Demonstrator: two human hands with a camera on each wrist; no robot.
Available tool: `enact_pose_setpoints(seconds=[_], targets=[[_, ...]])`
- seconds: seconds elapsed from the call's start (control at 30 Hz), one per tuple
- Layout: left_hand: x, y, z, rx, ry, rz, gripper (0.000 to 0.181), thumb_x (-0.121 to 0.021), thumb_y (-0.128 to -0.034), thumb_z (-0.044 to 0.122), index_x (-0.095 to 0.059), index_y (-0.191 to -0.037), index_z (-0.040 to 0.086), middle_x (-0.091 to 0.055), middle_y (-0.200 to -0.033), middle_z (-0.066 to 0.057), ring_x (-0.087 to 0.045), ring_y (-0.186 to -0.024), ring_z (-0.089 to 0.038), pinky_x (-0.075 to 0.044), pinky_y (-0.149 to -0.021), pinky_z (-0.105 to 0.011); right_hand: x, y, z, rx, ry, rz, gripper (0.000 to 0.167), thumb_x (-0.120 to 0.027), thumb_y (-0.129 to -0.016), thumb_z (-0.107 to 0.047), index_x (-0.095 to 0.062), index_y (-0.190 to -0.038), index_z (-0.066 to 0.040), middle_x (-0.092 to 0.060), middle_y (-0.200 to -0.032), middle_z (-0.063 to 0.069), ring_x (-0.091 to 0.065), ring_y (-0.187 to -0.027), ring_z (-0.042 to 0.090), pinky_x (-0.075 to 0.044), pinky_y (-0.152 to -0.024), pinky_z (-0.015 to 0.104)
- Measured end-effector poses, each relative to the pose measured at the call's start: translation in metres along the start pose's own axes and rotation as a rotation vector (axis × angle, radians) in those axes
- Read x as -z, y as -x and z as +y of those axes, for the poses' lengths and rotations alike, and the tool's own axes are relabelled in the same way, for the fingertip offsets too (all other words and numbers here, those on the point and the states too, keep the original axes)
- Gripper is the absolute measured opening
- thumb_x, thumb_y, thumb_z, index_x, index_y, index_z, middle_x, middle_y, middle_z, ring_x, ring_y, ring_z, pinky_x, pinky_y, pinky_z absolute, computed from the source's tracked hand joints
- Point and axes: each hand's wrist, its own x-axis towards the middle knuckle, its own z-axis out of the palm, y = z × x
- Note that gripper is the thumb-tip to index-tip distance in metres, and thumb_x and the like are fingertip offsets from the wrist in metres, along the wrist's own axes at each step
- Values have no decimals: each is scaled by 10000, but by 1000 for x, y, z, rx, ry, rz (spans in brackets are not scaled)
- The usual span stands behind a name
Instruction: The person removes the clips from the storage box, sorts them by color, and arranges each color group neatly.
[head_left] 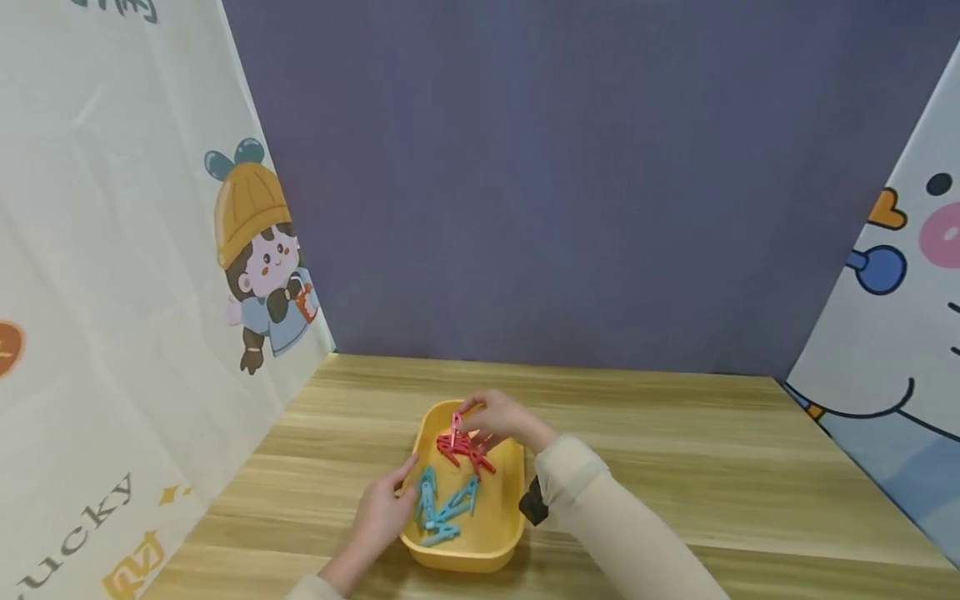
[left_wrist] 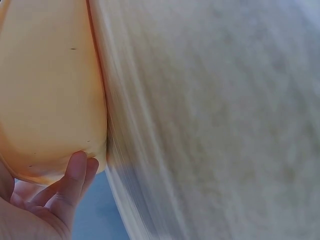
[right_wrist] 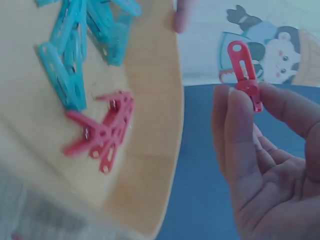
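A yellow plastic basket (head_left: 487, 542) holds red clothespins (head_left: 480, 460) in its far half and light-blue clothespins (head_left: 442, 504) in its near half. Above the red ones, my right hand (head_left: 498, 419) pinches a single red clothespin (right_wrist: 243, 70) between thumb and fingertips, clear of the basket in the right wrist view. At the basket's left side, my left hand (head_left: 384, 507) grips the wall, with fingertips (left_wrist: 77, 165) pressed to the outside in the left wrist view. The lower part of the red pile is partly hidden by the right hand.
The basket stands on a wood-grain table (head_left: 675, 467). A dark blue-grey panel (head_left: 555, 183) rises behind it. Printed cartoon sheets hang at the left (head_left: 135, 250) and right (head_left: 862, 333). A black wrist device (head_left: 533, 502) sits beside the basket's right wall.
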Motion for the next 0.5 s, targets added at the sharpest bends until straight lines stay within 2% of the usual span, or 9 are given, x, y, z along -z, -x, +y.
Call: enact_pose_setpoints(seconds=[0.03,0.13,0.3,0.5], targets=[[0,0,0,6,11,-3,458,-549,-833,23,-528,-1290,48,-519,-1187,-318,-598,-902,-325,-496,-525,-264,4,2,-1,8,-10,1,310,-656,-832,-89,-552,-1101,23,-635,-869,160,-630,-692,303,-539,-564,353],[1,-1,1,10,16,-4,456,-545,-839,26,-523,-1295,51,-515,-1187,-325,-602,-888,-320,-484,-500,-237,17,8,0,23,-35,16,345,-643,-847,-110,-539,-1149,21,-640,-885,144,-644,-684,298,-538,-562,348],[1,-1,-1,8,3,-7,449,-551,-844,33,-527,-1292,55,-524,-1184,-313,-562,-1002,-385,-519,-607,-271,35,16,5,32,-61,51,392,-638,-859,-137,-518,-1196,22,-627,-867,119,-635,-608,235,-538,-559,353],[1,-1,-1,10,-3,-10,442,-554,-847,35,-533,-1288,56,-527,-1180,-312,-551,-1018,-396,-531,-644,-316,52,25,11,45,-88,94,426,-624,-870,-125,-488,-1258,-12,-625,-1001,143,-630,-605,232,-541,-565,361]])
